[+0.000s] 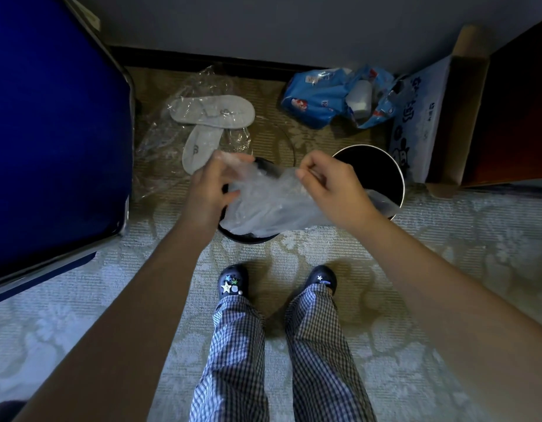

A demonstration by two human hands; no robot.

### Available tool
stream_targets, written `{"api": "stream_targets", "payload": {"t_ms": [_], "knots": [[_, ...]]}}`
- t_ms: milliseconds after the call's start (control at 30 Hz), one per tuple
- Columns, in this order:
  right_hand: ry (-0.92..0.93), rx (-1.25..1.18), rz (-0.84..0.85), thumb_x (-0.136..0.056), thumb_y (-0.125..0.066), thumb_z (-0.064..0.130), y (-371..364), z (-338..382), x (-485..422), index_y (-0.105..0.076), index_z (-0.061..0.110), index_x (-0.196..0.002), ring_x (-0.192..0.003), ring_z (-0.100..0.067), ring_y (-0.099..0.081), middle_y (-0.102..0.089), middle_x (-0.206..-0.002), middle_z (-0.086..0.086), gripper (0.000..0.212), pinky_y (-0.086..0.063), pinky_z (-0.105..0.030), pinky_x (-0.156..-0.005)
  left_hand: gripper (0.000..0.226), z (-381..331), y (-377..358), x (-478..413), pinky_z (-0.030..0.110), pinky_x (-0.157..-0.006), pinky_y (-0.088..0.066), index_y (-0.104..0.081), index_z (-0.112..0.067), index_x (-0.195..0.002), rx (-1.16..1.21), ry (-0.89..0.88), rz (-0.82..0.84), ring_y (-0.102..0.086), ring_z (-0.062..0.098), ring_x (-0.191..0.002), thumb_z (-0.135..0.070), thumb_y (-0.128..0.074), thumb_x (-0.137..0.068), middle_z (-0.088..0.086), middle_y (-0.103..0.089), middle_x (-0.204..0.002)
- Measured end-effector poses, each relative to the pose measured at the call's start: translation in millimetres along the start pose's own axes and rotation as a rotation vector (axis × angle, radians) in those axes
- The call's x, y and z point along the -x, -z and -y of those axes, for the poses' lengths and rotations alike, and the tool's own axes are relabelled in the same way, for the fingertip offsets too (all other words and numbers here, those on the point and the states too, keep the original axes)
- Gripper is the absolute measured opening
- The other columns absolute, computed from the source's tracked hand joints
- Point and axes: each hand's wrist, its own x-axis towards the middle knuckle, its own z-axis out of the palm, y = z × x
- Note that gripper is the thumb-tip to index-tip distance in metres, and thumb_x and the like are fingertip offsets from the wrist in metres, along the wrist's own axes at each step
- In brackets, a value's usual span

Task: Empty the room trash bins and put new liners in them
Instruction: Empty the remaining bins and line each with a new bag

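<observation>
A thin, clear plastic liner (272, 205) is stretched between my hands above the floor. My left hand (213, 187) grips its left edge, fingers curled into the film. My right hand (327, 184) pinches its right edge between thumb and fingers. Under the liner stands a dark round trash bin (248, 237), mostly hidden by the film and my left wrist. A second dark round bin (376, 172) with a shiny rim stands just to the right, its inside dark; part of the liner drapes over its near rim.
A blue suitcase (50, 141) fills the left side. White slippers in clear wrap (208, 117) lie on the carpet behind the bins. A blue plastic package (330, 95) and a cardboard box (422, 123) sit at the back right by the wall. My feet (276, 283) stand just behind the bins.
</observation>
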Motion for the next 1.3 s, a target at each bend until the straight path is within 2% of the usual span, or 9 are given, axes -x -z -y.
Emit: {"api": "stream_targets", "payload": {"t_ms": [167, 267, 433, 567, 700, 867, 1000, 1167, 1300], "knots": [[0.033, -0.130, 0.076, -0.091, -0.059, 0.008, -15.4, 15.6, -10.3, -0.050, 0.016, -0.098, -0.052, -0.004, -0.050, -0.057, -0.063, 0.013, 0.014, -0.034, -0.018, -0.049, 0.046, -10.8, -27.5, -4.1, 0.026, -0.068, -0.052, -0.060, -0.016, -0.090, 0.188, 0.179, 0.045, -0.062, 0.015, -0.086, -0.037, -0.022, -0.103, 0.004, -0.063, -0.095], [-0.094, -0.210, 0.154, -0.091, -0.061, 0.014, -17.6, 23.4, -14.3, -0.048, 0.009, -0.129, -0.058, -0.017, -0.057, -0.062, -0.071, -0.012, 0.040, -0.036, -0.017, -0.050, 0.044, -16.3, -28.6, -3.5, 0.024, -0.060, -0.050, -0.058, -0.016, -0.083, 0.230, 0.150, 0.069, -0.060, 0.010, -0.071, -0.036, -0.024, -0.102, 0.000, -0.061, -0.082], [-0.210, -0.255, 0.309, -0.097, -0.052, 0.016, -14.4, 22.9, -17.5, -0.063, -0.001, -0.079, -0.054, -0.005, -0.036, -0.041, -0.065, -0.006, 0.027, -0.028, -0.014, -0.050, 0.027, -12.2, -14.2, -6.9, 0.026, -0.072, -0.050, -0.057, -0.020, -0.092, 0.292, 0.114, 0.074, -0.061, 0.013, -0.085, -0.024, -0.032, -0.101, 0.001, -0.062, -0.094], [-0.343, -0.335, 0.301, -0.099, -0.048, 0.028, -2.0, 24.4, -19.3, -0.063, 0.027, -0.081, -0.061, 0.001, -0.055, -0.059, -0.066, 0.013, 0.024, -0.043, -0.008, -0.059, 0.039, 3.2, -3.3, -0.7, 0.031, -0.100, -0.041, -0.055, -0.027, -0.113, 0.247, 0.011, 0.096, -0.054, 0.010, -0.118, -0.046, -0.023, -0.100, -0.007, -0.060, -0.122], [-0.514, -0.578, 0.225, -0.097, -0.051, 0.031, 12.9, 17.1, -25.0, -0.068, 0.020, -0.081, -0.071, -0.016, -0.065, -0.069, -0.071, 0.004, 0.026, -0.051, -0.033, -0.076, 0.056, 27.5, 6.1, -5.2, 0.020, -0.099, -0.035, -0.046, -0.037, -0.127, 0.099, 0.040, 0.036, -0.045, -0.002, -0.123, -0.072, -0.035, -0.085, -0.016, -0.047, -0.134], [-0.639, -0.770, 0.216, -0.092, -0.057, 0.032, 32.0, 13.9, -24.6, -0.064, 0.015, -0.081, -0.067, -0.014, -0.067, -0.069, -0.067, 0.002, 0.022, -0.053, -0.038, -0.081, 0.095, 46.2, 11.2, -8.8, 0.029, -0.103, -0.030, -0.017, -0.036, -0.148, -0.214, 0.016, 0.084, -0.028, 0.009, -0.135, -0.040, -0.076, -0.073, -0.006, -0.024, -0.154], [-0.677, -0.758, 0.322, -0.092, -0.057, 0.031, 39.0, 18.3, -19.0, -0.069, 0.018, -0.063, -0.063, -0.014, -0.065, -0.067, -0.063, 0.001, 0.034, -0.053, -0.032, -0.075, 0.109, 32.3, -7.5, -21.0, 0.044, -0.107, -0.037, -0.028, -0.050, -0.139, -0.378, -0.050, 0.310, -0.035, 0.017, -0.137, -0.063, -0.083, -0.045, -0.008, -0.030, -0.152], [-0.651, -0.765, 0.337, -0.094, -0.056, 0.027, 37.1, 26.1, -22.9, -0.066, 0.015, -0.084, -0.064, -0.013, -0.066, -0.069, -0.069, 0.000, 0.018, -0.054, -0.027, -0.067, 0.066, -11.5, -47.7, -26.0, 0.033, -0.111, -0.028, -0.039, -0.025, -0.143, -0.201, 0.084, 0.359, -0.038, 0.011, -0.134, -0.065, -0.030, -0.091, -0.004, -0.041, -0.146], [-0.595, -0.716, 0.367, -0.094, -0.056, 0.027, 31.5, 29.2, -28.2, -0.069, 0.017, -0.085, -0.065, -0.011, -0.067, -0.071, -0.072, 0.001, 0.019, -0.055, -0.024, -0.066, 0.052, -29.1, -64.7, -15.3, 0.015, -0.076, -0.051, -0.063, -0.019, -0.101, 0.163, 0.084, 0.298, -0.067, -0.001, -0.087, -0.046, -0.019, -0.102, -0.010, -0.074, -0.087]]}}
